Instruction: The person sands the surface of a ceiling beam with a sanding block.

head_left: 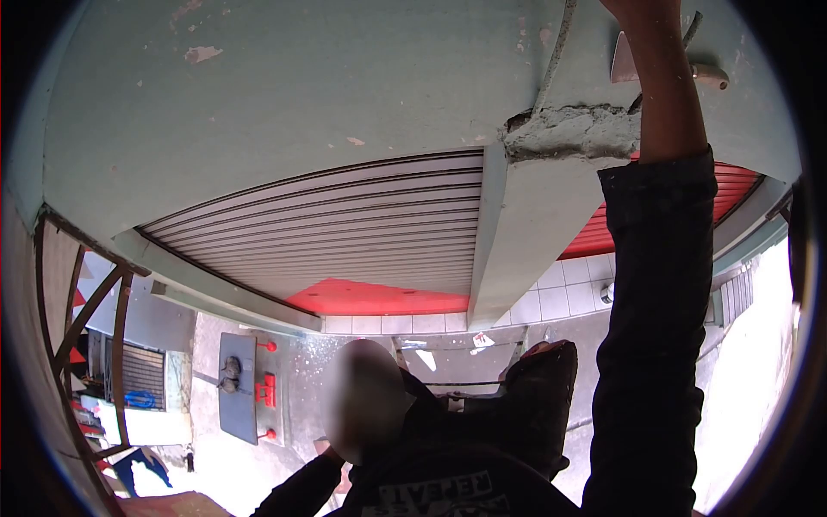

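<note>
My right arm, in a dark sleeve, reaches up along the right side to the wall. Only the lower part of my right hand point(642, 7) shows at the top edge; its fingers are cut off. Behind that forearm are a pointed metal blade point(622, 62) and a brownish handle-like piece point(711, 76), partly hidden. Beside them a rod point(556, 56) rises from rough, broken mortar point(573, 133) on top of a pillar point(538, 207). Low in the view, my left hand point(324, 447) shows only in part next to a blurred rounded shape; its fingers cannot be made out.
A pale green wall point(301, 77) spans the top, above a striped roller shutter point(345, 224) and a red one point(594, 228). Far below are tiles, a dark board with red parts point(238, 388) and the ground. A metal frame point(121, 345) stands at left.
</note>
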`<state>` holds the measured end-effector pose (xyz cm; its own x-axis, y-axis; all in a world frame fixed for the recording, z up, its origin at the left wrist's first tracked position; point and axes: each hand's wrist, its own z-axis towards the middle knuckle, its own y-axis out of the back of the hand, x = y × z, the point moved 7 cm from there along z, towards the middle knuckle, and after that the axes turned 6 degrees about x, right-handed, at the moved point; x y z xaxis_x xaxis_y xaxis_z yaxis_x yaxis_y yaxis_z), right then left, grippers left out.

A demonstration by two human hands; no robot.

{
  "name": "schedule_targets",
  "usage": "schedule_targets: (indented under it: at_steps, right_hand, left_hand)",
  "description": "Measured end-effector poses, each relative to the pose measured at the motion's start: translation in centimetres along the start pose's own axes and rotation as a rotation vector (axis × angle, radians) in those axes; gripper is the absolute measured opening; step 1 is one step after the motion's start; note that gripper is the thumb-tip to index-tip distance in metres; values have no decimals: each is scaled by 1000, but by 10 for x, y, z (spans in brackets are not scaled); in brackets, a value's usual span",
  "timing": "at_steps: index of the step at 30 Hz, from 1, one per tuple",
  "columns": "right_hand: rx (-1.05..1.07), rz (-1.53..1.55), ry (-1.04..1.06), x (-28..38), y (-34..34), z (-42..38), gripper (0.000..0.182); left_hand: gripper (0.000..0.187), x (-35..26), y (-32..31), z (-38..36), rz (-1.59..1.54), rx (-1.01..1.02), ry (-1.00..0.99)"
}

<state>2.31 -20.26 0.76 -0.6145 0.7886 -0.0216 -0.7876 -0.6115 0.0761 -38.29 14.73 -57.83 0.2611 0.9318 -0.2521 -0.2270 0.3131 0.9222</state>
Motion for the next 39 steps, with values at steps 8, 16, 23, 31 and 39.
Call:
schedule_targets:
  at_steps: [8, 16, 23, 31, 39]
  right_hand:
    - [35, -19, -42, 6, 4, -1, 43]
    - [23, 9, -27, -1, -1, -1, 42]
    - [-4, 12, 13, -2, -1, 1, 42]
    - [11, -12, -21, 1, 0, 0, 43]
    - [0, -24, 8, 4, 3, 0, 42]
  left_hand:
    - [37, -4, 5, 3, -20, -24, 1]
    - [34, 10, -3, 0, -273, 60, 208]
    - [27, 17, -11, -3, -333, 38, 219]
    - [30, 1, 2, 3, -85, 2, 50]
    - [35, -1, 2, 2, -18, -4, -2]
